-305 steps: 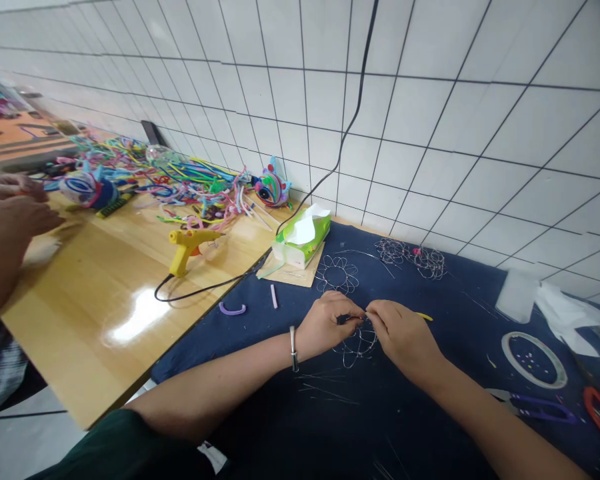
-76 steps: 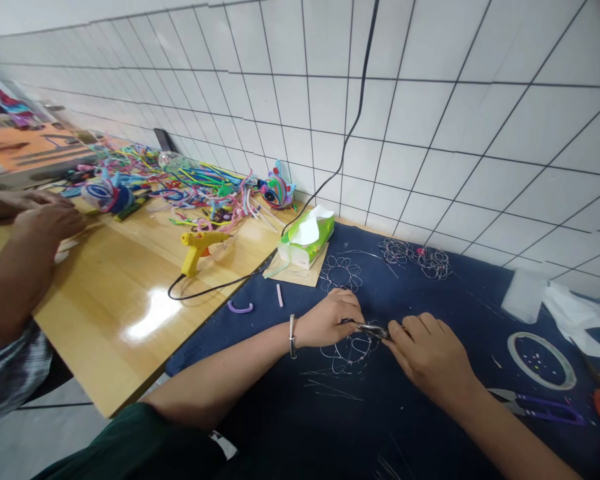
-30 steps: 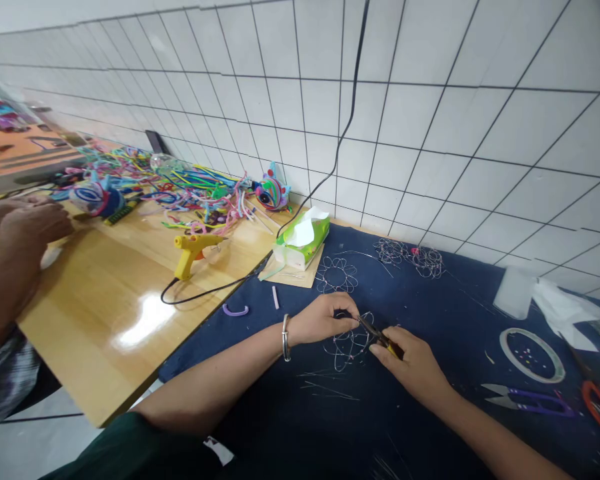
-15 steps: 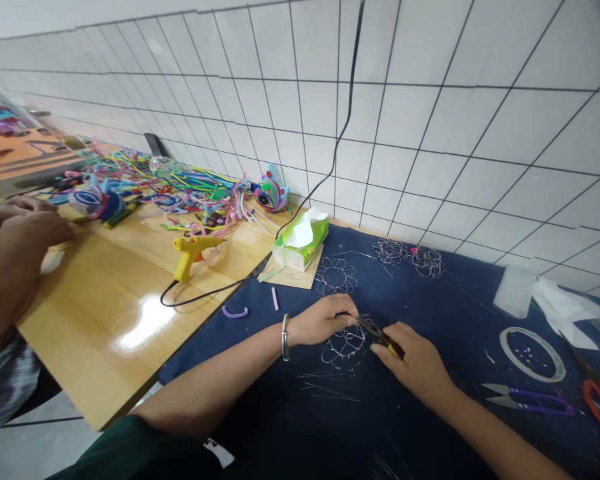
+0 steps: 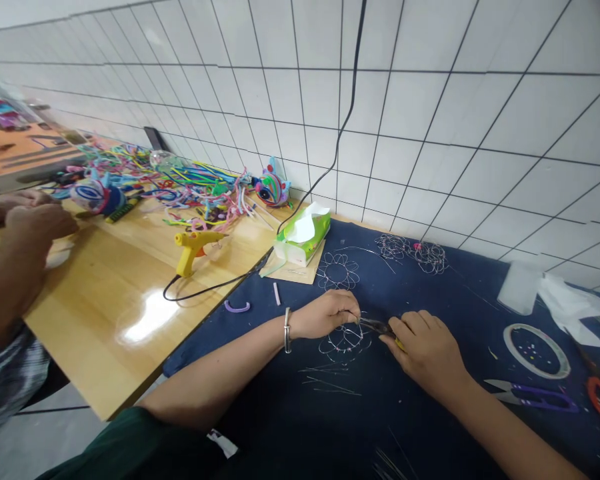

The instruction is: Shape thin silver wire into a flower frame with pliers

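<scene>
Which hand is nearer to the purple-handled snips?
Right. The right hand, holding the pliers, is to the left of the purple-handled snips; the left hand, at the wire piece, is farther left.

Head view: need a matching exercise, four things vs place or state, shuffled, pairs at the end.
Things
1. pliers
2. beaded wire piece
3. glue gun
4. snips

Place or state
A. lying on the wooden tabletop
B. held at the fingertips of the left hand
C. lying on the dark cloth, on the near side of the pale ring
D. gripped in the right hand

Pairs: 1-D, 2-B, 3-A, 4-C
</scene>
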`<state>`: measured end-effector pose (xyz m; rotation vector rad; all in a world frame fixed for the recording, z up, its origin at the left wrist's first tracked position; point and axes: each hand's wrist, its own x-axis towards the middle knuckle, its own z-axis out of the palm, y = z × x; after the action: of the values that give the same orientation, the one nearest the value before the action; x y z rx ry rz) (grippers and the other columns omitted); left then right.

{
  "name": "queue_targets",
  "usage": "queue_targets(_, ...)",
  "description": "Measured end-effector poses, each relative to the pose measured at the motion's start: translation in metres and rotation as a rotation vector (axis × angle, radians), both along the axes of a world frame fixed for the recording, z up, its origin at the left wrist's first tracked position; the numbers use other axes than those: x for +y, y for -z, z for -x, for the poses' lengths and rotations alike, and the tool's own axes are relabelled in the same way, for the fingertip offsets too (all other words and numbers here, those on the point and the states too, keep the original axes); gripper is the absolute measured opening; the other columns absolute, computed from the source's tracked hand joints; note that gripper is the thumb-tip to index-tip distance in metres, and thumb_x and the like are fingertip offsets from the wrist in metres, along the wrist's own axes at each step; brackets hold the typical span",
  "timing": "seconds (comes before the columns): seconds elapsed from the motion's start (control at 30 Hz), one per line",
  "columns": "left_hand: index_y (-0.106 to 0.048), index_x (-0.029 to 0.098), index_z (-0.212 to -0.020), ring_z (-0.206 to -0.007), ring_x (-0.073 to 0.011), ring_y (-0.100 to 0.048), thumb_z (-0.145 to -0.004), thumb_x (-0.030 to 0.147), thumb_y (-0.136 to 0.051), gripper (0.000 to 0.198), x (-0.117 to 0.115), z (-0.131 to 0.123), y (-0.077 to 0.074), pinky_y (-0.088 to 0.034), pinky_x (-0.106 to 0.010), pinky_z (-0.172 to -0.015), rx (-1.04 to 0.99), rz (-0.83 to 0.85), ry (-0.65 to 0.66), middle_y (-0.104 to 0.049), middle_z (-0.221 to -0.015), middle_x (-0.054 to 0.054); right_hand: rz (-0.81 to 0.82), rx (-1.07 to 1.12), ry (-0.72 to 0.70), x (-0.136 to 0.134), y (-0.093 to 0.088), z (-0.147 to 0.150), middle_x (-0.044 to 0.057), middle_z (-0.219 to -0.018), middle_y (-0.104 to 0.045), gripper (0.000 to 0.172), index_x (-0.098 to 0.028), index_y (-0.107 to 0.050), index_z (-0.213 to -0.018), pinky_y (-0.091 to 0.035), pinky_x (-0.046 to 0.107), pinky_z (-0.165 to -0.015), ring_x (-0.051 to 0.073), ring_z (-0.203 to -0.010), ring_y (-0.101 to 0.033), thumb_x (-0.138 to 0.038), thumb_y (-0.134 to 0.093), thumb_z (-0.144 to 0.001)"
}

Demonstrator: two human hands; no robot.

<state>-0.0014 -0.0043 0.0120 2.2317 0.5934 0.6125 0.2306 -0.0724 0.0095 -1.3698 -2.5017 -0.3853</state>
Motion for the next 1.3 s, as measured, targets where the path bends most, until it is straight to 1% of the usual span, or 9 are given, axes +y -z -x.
queue_targets(0.17, -0.060, 0.014, -0.084, -0.084, -0.0128, -0.054, -0.087, 0.020, -0.045, 0.017, 0.001, 0.000, 0.003, -0.043, -0.028, -0.081, -0.016, 0.053, -0.043, -0.060, -0.086, -0.005, -0.013, 0.024, -0.017, 0.000, -0.007, -0.004, 0.005, -0.076, -0.052, 0.020, -0.018, -0.059, -0.091, -0.032, 0.031, -0.067, 0.017, -0.072, -0.044, -0.034, -0.049, -0.083)
queue_targets(0.27, -0.061, 0.013, -0.085, -0.084, -0.0122, -0.054, -0.087, 0.021, -0.045, 0.017, 0.001, 0.001, 0.004, -0.043, -0.027, -0.080, -0.029, 0.095, -0.053, -0.060, -0.087, -0.005, 0.001, 0.123, 0.008, 0.002, -0.005, -0.009, 0.005, -0.079, -0.053, 0.021, -0.017, -0.059, -0.089, -0.034, 0.030, -0.069, 0.017, -0.075, -0.047, -0.035, -0.050, -0.082)
queue_targets(0.37, -0.061, 0.013, -0.086, -0.085, -0.0122, -0.054, -0.087, 0.021, -0.045, 0.018, 0.001, 0.001, 0.005, -0.043, -0.027, -0.080, -0.038, 0.112, -0.028, -0.060, -0.087, -0.006, 0.017, 0.177, 0.032, 0.007, -0.001, -0.013, 0.006, -0.079, -0.054, 0.023, -0.016, -0.059, -0.088, -0.036, 0.029, -0.068, 0.017, -0.076, -0.048, -0.036, -0.049, -0.082)
queue_targets(0.53, -0.061, 0.014, -0.086, -0.085, -0.0128, -0.054, -0.087, 0.021, -0.044, 0.018, 0.000, -0.001, 0.006, -0.042, -0.028, -0.081, -0.025, 0.111, 0.011, -0.060, -0.086, -0.006, 0.106, 0.132, -0.039, 0.009, 0.000, -0.012, 0.006, -0.078, -0.054, 0.020, -0.018, -0.059, -0.088, -0.036, 0.029, -0.067, 0.017, -0.075, -0.049, -0.034, -0.049, -0.082)
queue_targets(0.67, -0.060, 0.014, -0.084, -0.084, -0.0128, -0.053, -0.087, 0.021, -0.044, 0.018, -0.001, -0.001, 0.006, -0.042, -0.028, -0.081, -0.011, 0.111, 0.025, -0.060, -0.084, -0.005, 0.144, 0.090, -0.037, 0.008, -0.003, -0.009, 0.005, -0.079, -0.054, 0.020, -0.018, -0.059, -0.087, -0.034, 0.030, -0.068, 0.016, -0.075, -0.047, -0.034, -0.048, -0.083)
queue_targets(0.87, -0.059, 0.013, -0.085, -0.083, -0.0124, -0.052, -0.088, 0.021, -0.043, 0.019, -0.003, -0.003, 0.007, -0.042, -0.026, -0.078, -0.001, 0.135, 0.030, -0.059, -0.085, -0.006, 0.120, 0.039, -0.045, 0.007, -0.002, -0.010, 0.005, -0.079, -0.053, 0.018, -0.019, -0.059, -0.088, -0.032, 0.030, -0.068, 0.016, -0.073, -0.044, -0.033, -0.047, -0.084)
queue_targets(1.03, -0.059, 0.013, -0.085, -0.081, -0.0120, -0.052, -0.087, 0.022, -0.043, 0.018, -0.003, -0.005, 0.013, -0.042, -0.025, -0.077, 0.024, 0.152, 0.009, -0.057, -0.084, -0.005, 0.088, 0.000, -0.066, 0.007, 0.001, -0.011, 0.005, -0.079, -0.053, 0.018, -0.019, -0.058, -0.089, -0.032, 0.030, -0.068, 0.016, -0.073, -0.044, -0.032, -0.047, -0.084)
queue_targets(1.17, -0.059, 0.013, -0.084, -0.080, -0.0116, -0.052, -0.088, 0.024, -0.043, 0.019, -0.003, -0.004, 0.016, -0.042, -0.025, -0.076, 0.037, 0.176, -0.019, -0.056, -0.084, -0.004, 0.101, 0.021, -0.079, 0.007, 0.006, -0.011, 0.005, -0.078, -0.053, 0.017, -0.018, -0.058, -0.090, -0.034, 0.029, -0.067, 0.015, -0.073, -0.045, -0.031, -0.048, -0.084)
queue_targets(1.3, -0.059, 0.013, -0.083, -0.079, -0.0111, -0.052, -0.087, 0.023, -0.043, 0.019, -0.002, -0.003, 0.016, -0.043, -0.025, -0.076, 0.029, 0.198, -0.027, -0.056, -0.084, -0.004, 0.133, 0.071, -0.084, 0.008, 0.011, -0.010, 0.004, -0.077, -0.053, 0.016, -0.018, -0.058, -0.088, -0.036, 0.028, -0.066, 0.015, -0.072, -0.047, -0.030, -0.049, -0.084)
